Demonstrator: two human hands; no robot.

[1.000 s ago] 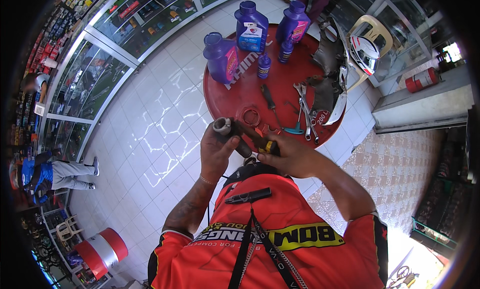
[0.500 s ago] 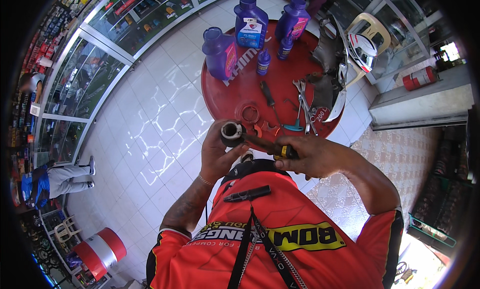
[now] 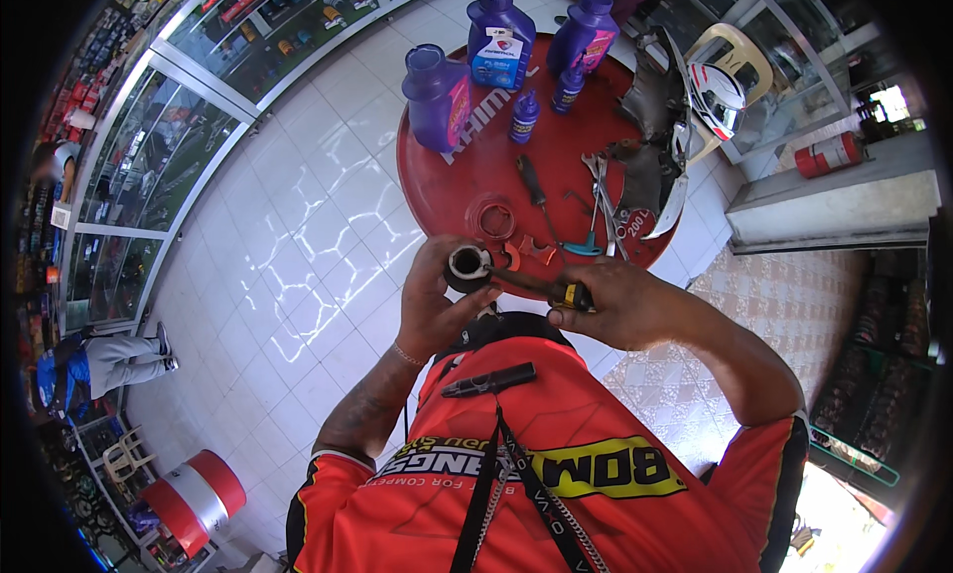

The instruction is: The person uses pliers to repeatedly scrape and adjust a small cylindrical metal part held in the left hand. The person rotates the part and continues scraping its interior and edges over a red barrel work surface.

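Note:
My left hand (image 3: 427, 300) is wrapped round a dark tubular part (image 3: 467, 263), its pale ringed open end turned up toward me. In my right hand (image 3: 625, 303) is a screwdriver (image 3: 573, 296) with a yellow and black handle. Its shaft points left, and the tip meets the rim of the tubular part. Both hands are above the near edge of a red drum (image 3: 447, 201). Just beyond them on the drum lie orange-red curved pieces (image 3: 537, 251). The lower part of the tubular piece is hidden by my left hand.
Purple bottles (image 3: 437, 101) stand at the drum's far side. A dark-handled screwdriver (image 3: 530, 181), wrenches (image 3: 602, 191) and a teal T-handle tool (image 3: 583, 246) lie on it. At its right edge rests a dark, white-edged panel (image 3: 650, 166), near a helmet (image 3: 717, 101) on a chair. Someone stands far left.
The tubular part has shifted slightly right and tilted a little in my left hand. My right hand has moved slightly, with the screwdriver still at the rim.

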